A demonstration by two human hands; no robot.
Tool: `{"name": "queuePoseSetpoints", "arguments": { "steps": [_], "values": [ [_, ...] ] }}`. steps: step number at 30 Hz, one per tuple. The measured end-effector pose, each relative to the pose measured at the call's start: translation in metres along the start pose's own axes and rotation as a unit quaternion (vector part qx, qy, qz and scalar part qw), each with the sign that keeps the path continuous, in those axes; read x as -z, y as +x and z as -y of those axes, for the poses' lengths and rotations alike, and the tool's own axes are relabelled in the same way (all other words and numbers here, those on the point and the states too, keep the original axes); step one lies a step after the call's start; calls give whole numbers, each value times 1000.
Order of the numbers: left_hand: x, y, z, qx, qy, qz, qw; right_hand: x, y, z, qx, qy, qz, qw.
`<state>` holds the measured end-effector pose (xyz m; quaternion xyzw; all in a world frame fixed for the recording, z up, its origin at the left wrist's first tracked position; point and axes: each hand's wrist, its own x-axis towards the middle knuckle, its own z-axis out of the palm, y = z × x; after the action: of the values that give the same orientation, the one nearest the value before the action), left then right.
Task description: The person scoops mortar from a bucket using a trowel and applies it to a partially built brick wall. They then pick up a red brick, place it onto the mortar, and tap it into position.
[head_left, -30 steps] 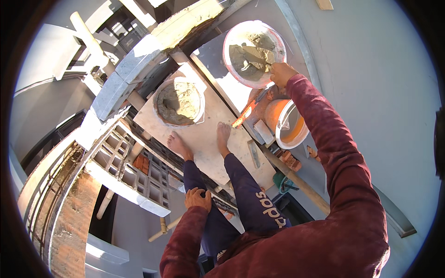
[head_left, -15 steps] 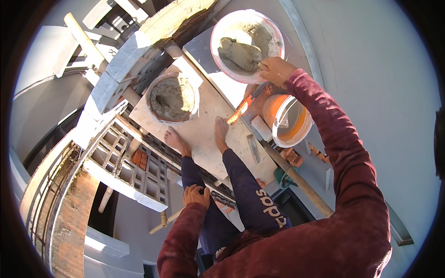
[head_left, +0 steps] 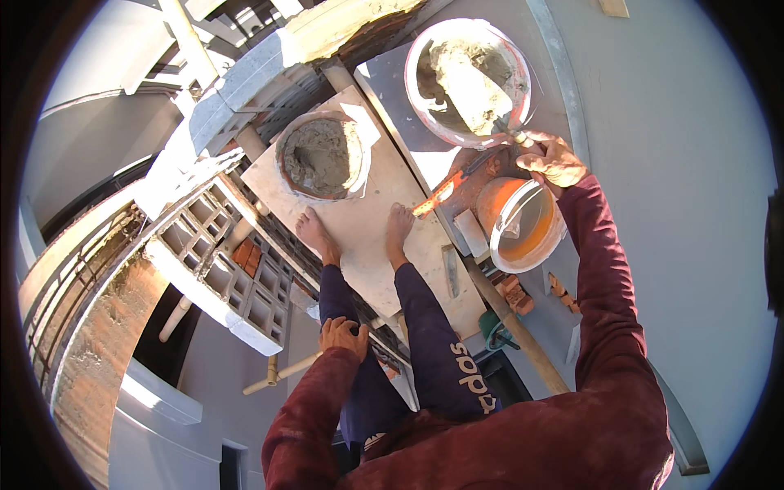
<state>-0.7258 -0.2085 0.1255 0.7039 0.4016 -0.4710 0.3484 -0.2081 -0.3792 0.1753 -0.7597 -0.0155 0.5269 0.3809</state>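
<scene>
My right hand (head_left: 555,161) is closed round the handle of a trowel (head_left: 488,106). Pale grey mortar, brightly sunlit, covers its blade, which lies over the inside of a white bucket (head_left: 414,91) at the upper right. More wet mortar sits in that bucket. My left hand (head_left: 343,336) rests on my bent left knee, holding no tool, its fingers draped over the dark trouser leg (head_left: 335,296). Ahead of my bare feet (head_left: 398,229) stands a second bucket (head_left: 283,171), filled with mortar that has a hollow in it.
An orange bucket (head_left: 495,196) with a white rim stands below my right hand. Beside it lie a long orange tool (head_left: 441,193) and bricks (head_left: 514,294). The board (head_left: 371,265) under my feet borders a gap and hollow blocks (head_left: 220,278) on the left. A grey wall (head_left: 670,204) rises right.
My right hand has moved right and slightly down, and turned over. The trowel blade now carries sunlit mortar. My left hand stays on the knee, and the whole view has shifted a little.
</scene>
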Motion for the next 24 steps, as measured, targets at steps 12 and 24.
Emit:
{"name": "queuePoseSetpoints", "arguments": {
  "steps": [12, 24],
  "values": [
    [-17, -5, 23, 1, -45, 13, 999, -184, -17, 8, 100, -317, 23, 943],
    [-16, -9, 39, 2, -123, 33, 992, -298, 88, -76, -26, -603, -2, 797]
  ]
}}
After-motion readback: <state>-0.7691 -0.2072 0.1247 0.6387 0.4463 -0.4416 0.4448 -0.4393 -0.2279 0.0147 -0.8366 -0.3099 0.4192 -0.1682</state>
